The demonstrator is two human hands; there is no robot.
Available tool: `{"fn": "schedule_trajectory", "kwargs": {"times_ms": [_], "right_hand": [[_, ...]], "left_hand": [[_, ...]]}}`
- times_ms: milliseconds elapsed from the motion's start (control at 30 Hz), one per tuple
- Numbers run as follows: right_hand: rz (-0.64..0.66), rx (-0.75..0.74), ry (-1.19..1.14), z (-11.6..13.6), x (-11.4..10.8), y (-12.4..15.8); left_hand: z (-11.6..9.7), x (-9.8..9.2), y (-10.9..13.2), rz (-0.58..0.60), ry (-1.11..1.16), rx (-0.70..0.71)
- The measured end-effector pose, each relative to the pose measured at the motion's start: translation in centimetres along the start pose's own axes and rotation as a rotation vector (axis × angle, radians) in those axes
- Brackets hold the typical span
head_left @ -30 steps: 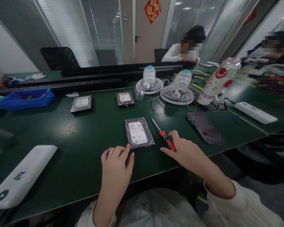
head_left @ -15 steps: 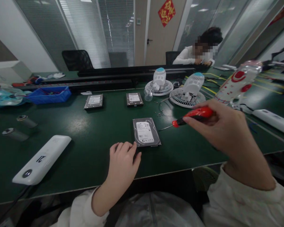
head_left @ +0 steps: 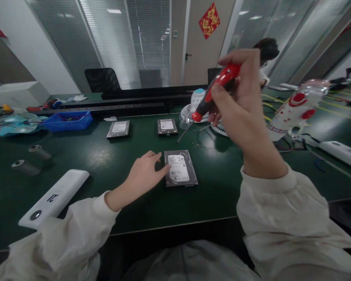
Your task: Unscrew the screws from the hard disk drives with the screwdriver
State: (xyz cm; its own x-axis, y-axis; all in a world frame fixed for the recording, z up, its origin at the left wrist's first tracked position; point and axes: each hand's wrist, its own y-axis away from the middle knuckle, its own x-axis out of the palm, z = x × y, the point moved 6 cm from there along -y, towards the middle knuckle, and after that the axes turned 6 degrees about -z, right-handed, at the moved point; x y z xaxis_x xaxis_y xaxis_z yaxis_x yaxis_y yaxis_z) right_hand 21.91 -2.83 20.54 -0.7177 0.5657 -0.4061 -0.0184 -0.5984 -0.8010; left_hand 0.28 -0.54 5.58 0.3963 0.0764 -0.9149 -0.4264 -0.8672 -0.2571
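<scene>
A grey hard drive [head_left: 179, 168] with a white label lies flat on the green table [head_left: 111, 164] in front of me. My left hand [head_left: 146, 174] rests at its left edge, fingertips touching the drive, fingers spread. My right hand [head_left: 241, 101] is raised above the table and closed round a red-handled screwdriver [head_left: 210, 95], whose thin shaft points down and left toward the drive.
Two more hard drives [head_left: 119, 128] [head_left: 167, 126] lie farther back. Small screws [head_left: 197, 146] are scattered near white fans [head_left: 199, 103]. A white box [head_left: 57, 197] lies at left, a blue tray [head_left: 67, 121] behind it. A white-and-red bottle [head_left: 292, 109] stands at right. Another person sits across the table.
My right hand picked the screwdriver up from the table beside the drive and lifted it high. My left hand shifted along the drive's left edge and stretched out.
</scene>
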Motion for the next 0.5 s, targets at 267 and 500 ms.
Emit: {"fn": "schedule_trajectory", "kwargs": {"times_ms": [267,500], "right_hand": [[0.012,-0.09,0.004,-0.6,3.9,0.1],[0.059,-0.31,-0.001,-0.4,7.3,1.1]], "left_hand": [[0.4,2.7,2.2,0.004,0.039,0.0],[0.7,3.4,2.3,0.059,0.079,0.014]]}}
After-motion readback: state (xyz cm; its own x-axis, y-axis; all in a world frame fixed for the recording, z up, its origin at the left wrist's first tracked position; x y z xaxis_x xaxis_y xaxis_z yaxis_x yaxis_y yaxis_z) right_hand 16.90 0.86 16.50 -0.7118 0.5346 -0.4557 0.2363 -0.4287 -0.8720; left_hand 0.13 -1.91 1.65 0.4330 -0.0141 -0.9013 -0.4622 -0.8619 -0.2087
